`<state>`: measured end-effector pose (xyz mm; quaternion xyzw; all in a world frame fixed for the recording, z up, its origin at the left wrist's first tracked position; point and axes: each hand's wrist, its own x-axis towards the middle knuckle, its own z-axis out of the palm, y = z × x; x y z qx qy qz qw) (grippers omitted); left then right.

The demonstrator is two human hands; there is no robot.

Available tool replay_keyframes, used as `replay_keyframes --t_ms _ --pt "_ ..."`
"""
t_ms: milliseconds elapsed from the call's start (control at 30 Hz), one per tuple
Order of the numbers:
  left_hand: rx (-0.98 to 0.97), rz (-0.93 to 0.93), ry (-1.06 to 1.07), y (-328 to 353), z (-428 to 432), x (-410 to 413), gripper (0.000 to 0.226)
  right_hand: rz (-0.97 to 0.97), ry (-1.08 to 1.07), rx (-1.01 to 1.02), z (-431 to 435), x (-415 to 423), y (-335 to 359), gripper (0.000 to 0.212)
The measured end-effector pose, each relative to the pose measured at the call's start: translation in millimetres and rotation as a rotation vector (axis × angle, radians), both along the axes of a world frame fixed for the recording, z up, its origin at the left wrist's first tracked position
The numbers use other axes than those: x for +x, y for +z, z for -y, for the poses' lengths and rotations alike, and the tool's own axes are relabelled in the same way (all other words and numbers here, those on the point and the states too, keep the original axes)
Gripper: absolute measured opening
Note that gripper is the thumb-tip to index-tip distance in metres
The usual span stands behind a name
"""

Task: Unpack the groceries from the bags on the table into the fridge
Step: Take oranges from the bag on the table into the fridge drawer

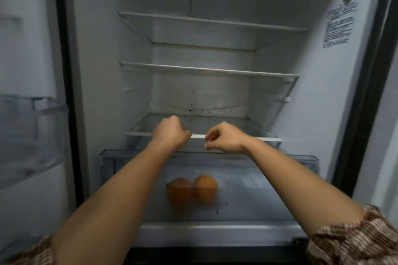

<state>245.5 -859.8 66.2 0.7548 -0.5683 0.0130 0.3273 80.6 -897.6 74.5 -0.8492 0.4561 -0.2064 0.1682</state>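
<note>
The fridge stands open in front of me with bare glass shelves. Two oranges [192, 189] lie side by side in the clear crisper drawer [258, 189] at the bottom, blurred. My left hand [170, 133] hovers over the front edge of the lowest glass shelf [237, 129], curled into a fist with its fingers tucked out of sight and nothing visible in it. My right hand [224, 139] is just to its right at the same edge, fingers loosely curled downward and holding nothing. No bags or table are in view.
Two more shelves, the middle [206, 70] and the upper [211, 21], sit above. The open door with a clear door bin [30, 135] is on the left. A label [338, 21] is stuck to the right inner wall.
</note>
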Motion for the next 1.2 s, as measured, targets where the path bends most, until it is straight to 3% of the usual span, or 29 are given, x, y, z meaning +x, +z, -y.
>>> replay_keyframes --t_ms 133,300,567,700,967,1200 --pt "-0.148 0.020 0.024 3.1 -54.5 -21.1 0.025 0.135 -0.054 -0.193 -42.8 -15.7 -1.1 0.034" --pt "-0.246 0.035 0.042 -9.1 -135.5 -41.3 0.031 0.171 -0.021 -0.342 -108.5 -32.0 -18.8 0.032" --pt "-0.361 0.133 0.092 -57.9 -309.1 -44.5 0.041 0.372 0.202 -0.359 -247.9 -21.5 -57.8 0.025" --pt "-0.411 0.231 0.243 -74.9 -406.2 -18.2 0.026 0.390 0.334 -0.372 -317.1 14.4 -72.5 0.023" --pt "-0.348 0.216 0.484 -94.7 -574.1 80.7 0.026 0.410 0.637 -0.307 -472.6 129.4 -89.5 0.028" --pt "-0.101 0.158 0.681 -127.6 -745.4 200.3 0.038 0.296 0.742 -0.234 -621.2 270.9 -119.6 0.041"
